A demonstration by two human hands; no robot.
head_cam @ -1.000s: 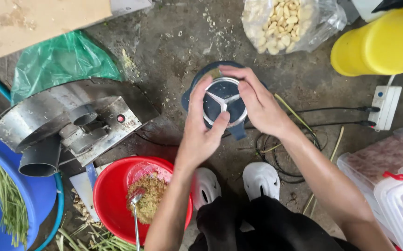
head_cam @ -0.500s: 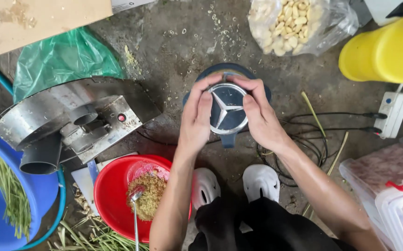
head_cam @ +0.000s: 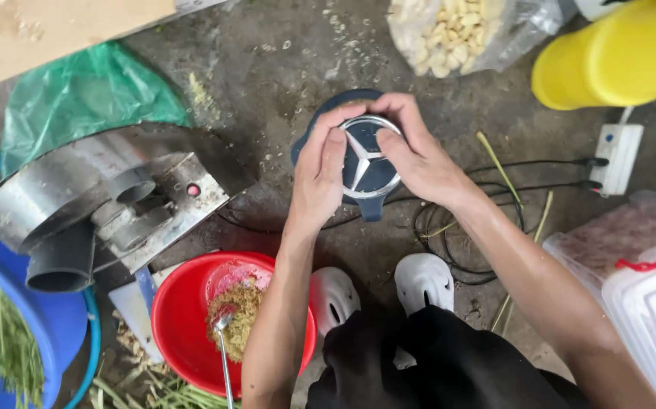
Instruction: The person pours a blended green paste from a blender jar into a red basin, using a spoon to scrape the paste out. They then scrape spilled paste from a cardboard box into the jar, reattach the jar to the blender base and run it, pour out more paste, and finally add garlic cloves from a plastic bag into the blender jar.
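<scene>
A red bowl [head_cam: 184, 318] with a spoon [head_cam: 224, 344] sits below the left hand [head_cam: 320, 178]. Both hands, left and right hand [head_cam: 419, 159], clasp the blender lid [head_cam: 369, 163] between them, fingers curled on its rim; a bag of peanuts [head_cam: 456, 30] lies beyond

Dark blue blender jar [head_cam: 320, 125] with silver-rimmed lid [head_cam: 369, 163], red bowl [head_cam: 184, 318], green plastic bag [head_cam: 78, 98], yellow container [head_cam: 608, 57], white shoes [head_cam: 422, 280], blue tub [head_cam: 48, 333].
</scene>
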